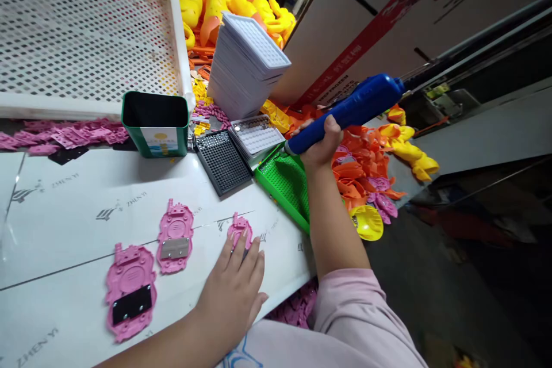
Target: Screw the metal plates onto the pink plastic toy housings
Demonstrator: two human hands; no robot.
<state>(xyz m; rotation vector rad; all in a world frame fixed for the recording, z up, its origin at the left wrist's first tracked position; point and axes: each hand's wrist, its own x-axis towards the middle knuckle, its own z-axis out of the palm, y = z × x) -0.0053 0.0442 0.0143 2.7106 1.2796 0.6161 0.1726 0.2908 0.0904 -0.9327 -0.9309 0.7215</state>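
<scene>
My left hand (pixel 235 282) lies with its fingers stretched over a pink plastic part (pixel 238 229) on the white table, covering its lower half. My right hand (pixel 321 141) is wrapped round a blue electric screwdriver (pixel 357 106), whose tip points down into the far end of a green perforated tray (pixel 284 184). Left of my left hand lie two more pink parts: one (pixel 175 218) bears a silver plate (pixel 175 248), the other (pixel 130 276) a black plate (pixel 131 303) with screws.
A green bin (pixel 156 126), a black perforated tray (pixel 223 161) and a tall stack of white trays (pixel 245 63) stand behind. A white crate (pixel 183 40) is at the back left. Orange parts (pixel 353 167) and a yellow piece (pixel 368 223) lie right of my right forearm.
</scene>
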